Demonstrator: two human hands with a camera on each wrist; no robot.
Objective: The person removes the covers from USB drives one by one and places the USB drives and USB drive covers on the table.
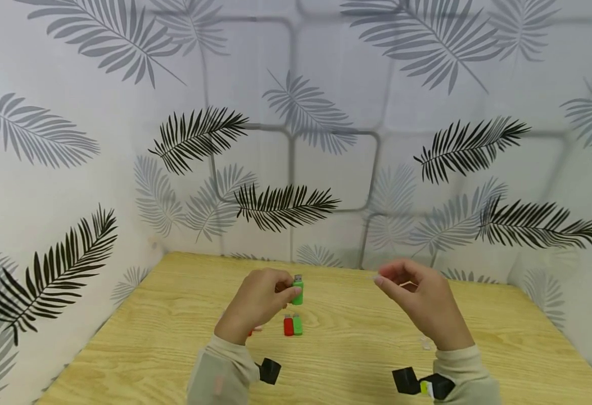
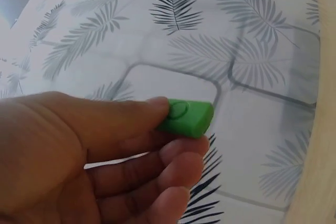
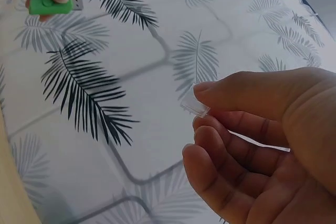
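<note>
My left hand (image 1: 260, 298) pinches a green USB flash drive (image 1: 298, 293) between thumb and fingers, its metal plug bare and pointing up in the head view. The left wrist view shows the green body's rounded end (image 2: 202, 119) sticking out past the thumb. Over on the right, my right hand (image 1: 419, 298) pinches a small clear plastic cap (image 3: 195, 104) between thumb and index finger, the other fingers loosely bent. Both hands are raised above the table, well apart from each other.
A red flash drive (image 1: 288, 325) and a green one (image 1: 298, 325) lie side by side on the wooden table (image 1: 346, 360). Something red and pale (image 1: 255, 329) shows partly behind the left wrist. One small clear piece (image 1: 425, 343) lies near the right wrist. A leaf-patterned cloth (image 1: 326, 169) hangs behind.
</note>
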